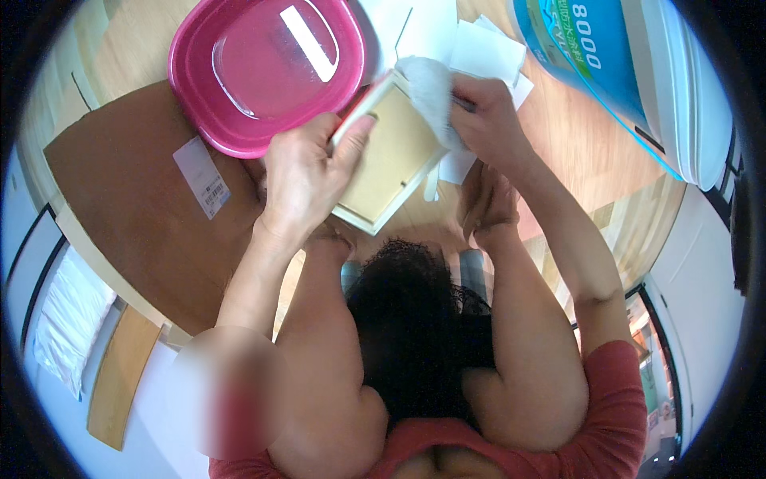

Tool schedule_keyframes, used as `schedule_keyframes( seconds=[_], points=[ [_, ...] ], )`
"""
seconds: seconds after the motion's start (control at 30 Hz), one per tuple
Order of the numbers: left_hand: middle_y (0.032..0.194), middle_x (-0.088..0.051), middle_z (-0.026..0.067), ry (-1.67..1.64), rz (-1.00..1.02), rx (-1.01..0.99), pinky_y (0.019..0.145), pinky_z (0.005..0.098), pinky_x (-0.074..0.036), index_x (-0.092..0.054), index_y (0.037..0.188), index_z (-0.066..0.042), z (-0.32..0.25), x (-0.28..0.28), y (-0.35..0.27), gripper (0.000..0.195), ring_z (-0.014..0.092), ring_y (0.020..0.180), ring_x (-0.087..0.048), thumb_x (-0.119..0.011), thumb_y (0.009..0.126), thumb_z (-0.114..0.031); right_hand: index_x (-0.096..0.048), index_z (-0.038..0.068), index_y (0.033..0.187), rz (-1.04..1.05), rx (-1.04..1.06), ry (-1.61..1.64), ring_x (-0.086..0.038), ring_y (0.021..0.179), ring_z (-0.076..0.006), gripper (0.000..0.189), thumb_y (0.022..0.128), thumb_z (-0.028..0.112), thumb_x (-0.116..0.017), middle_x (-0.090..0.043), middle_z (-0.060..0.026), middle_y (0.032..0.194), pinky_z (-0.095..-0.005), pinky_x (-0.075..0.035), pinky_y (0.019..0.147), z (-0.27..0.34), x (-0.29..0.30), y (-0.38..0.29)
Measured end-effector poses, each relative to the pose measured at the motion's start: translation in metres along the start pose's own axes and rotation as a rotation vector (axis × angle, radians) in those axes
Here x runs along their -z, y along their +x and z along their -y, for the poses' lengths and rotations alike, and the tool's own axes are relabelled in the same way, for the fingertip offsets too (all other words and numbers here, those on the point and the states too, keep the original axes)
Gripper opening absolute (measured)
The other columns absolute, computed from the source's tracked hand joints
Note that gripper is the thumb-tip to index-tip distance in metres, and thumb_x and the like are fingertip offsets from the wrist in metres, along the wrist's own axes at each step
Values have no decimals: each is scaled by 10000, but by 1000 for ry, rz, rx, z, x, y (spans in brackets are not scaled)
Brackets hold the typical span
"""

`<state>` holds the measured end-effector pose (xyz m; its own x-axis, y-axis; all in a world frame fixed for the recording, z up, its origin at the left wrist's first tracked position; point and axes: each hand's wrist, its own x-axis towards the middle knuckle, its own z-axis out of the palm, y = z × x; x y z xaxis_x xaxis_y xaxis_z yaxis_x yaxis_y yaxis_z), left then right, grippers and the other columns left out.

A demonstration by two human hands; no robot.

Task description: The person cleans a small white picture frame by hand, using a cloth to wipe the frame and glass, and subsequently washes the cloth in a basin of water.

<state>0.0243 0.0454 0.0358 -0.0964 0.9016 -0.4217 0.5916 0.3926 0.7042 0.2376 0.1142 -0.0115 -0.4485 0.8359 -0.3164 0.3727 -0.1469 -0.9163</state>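
My left hand (311, 167) grips the left edge of a shallow rectangular frame or box (389, 149) with a pale rim and a tan inner panel, held tilted before me. In my right hand (494, 120) is the dark handle of a tool with a fluffy white head (428, 96), which looks like a small paint roller or brush. The white head lies at the upper right edge of the frame and is blurred. Under the frame's far corner, a red edge shows in part. White sheets (488, 54) lie on the floor beyond my right hand.
A pink plastic basin (266, 146) stands at the upper left, on or against a brown cardboard sheet (137, 239) with a white label (202, 179). A large blue and white bucket (622, 66) stands at the upper right. My bare feet and legs are close below the hands.
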Motion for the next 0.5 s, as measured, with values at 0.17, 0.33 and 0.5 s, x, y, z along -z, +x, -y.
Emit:
schedule_keyframes(
  seconds=[0.17,0.33,0.5],
  points=[
    [523,-536,24,19,-18,38,439,266,-357,-680,779,25,2,7,3,363,68,487,-440,-647,904,-314,-577,-36,853,-40,285,-72,-484,627,-100,87,784,-8,-532,-532,-91,664,-266,-410,583,20,-8,25],
    [522,-569,41,-102,-232,121,427,273,-378,-686,746,4,9,6,-3,346,83,470,-490,-661,895,-307,-663,-28,922,22,-346,142,-580,758,-84,170,867,5,-506,-651,-50,813,-242,-474,665,-10,14,-15],
    [563,-528,-7,-251,-377,174,476,229,-366,-637,738,22,11,9,3,378,46,535,-404,-639,917,-312,-597,1,1196,-245,-529,858,-623,895,-112,297,930,92,-500,-658,-55,1034,-269,-524,776,-10,-13,-10]
  ],
)
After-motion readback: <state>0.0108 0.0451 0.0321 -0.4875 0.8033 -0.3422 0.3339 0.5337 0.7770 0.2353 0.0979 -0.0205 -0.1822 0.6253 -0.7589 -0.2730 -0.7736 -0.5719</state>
